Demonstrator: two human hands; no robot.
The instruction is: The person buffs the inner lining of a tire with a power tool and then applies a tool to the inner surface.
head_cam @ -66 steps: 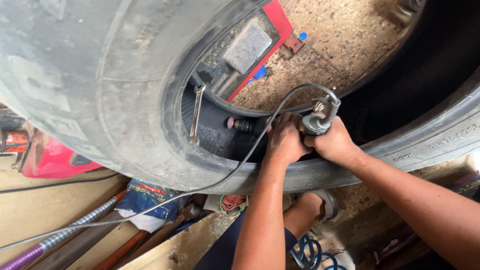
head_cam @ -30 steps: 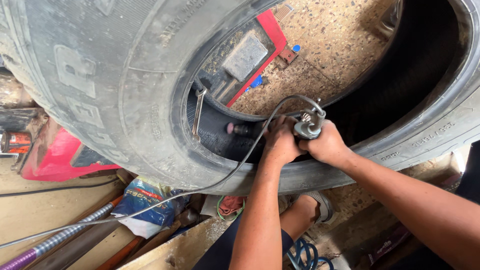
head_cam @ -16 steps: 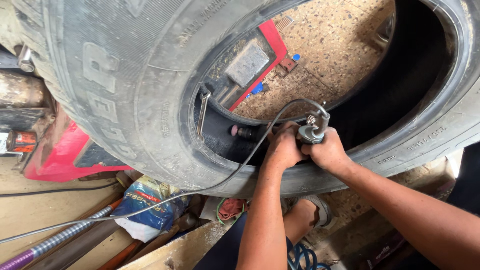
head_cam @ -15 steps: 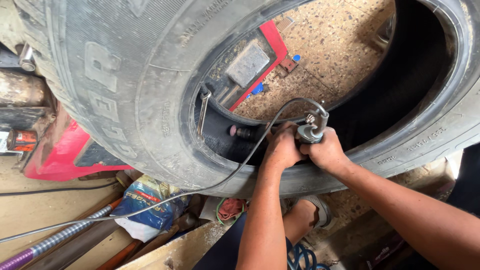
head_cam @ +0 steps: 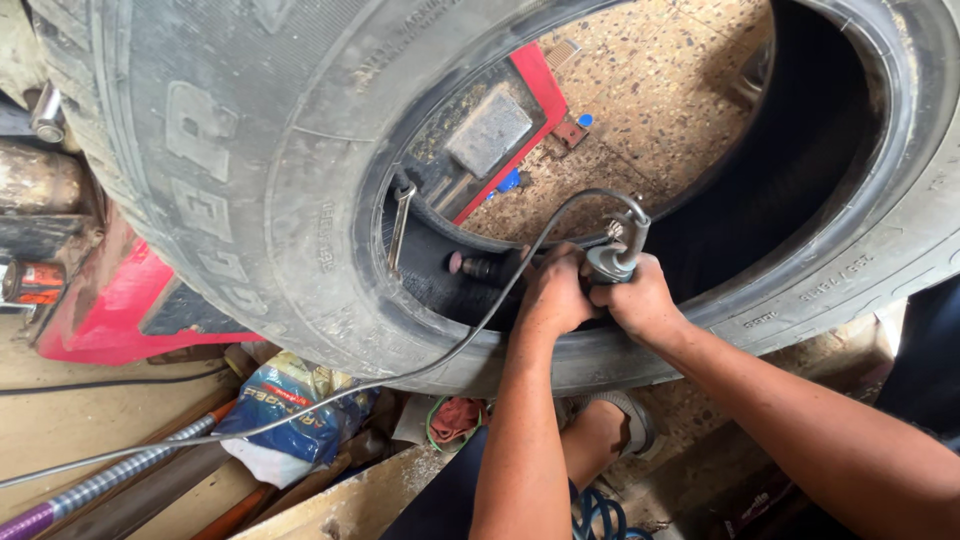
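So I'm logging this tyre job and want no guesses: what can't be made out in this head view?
- Grinder body: mostly covered by the left hand and right hand; only its tip and rear fitting show.
- Spot being worked inside the tyre: dark, too dim to tell.
- Hose: its far end is cut off by the left edge.
- Blue bag contents: hidden by the bag and the tyre above it.

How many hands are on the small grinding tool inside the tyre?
2. The left hand grips the tool's body near its grinding tip. The right hand holds the rear end, where the hose enters. No other hands are in view.
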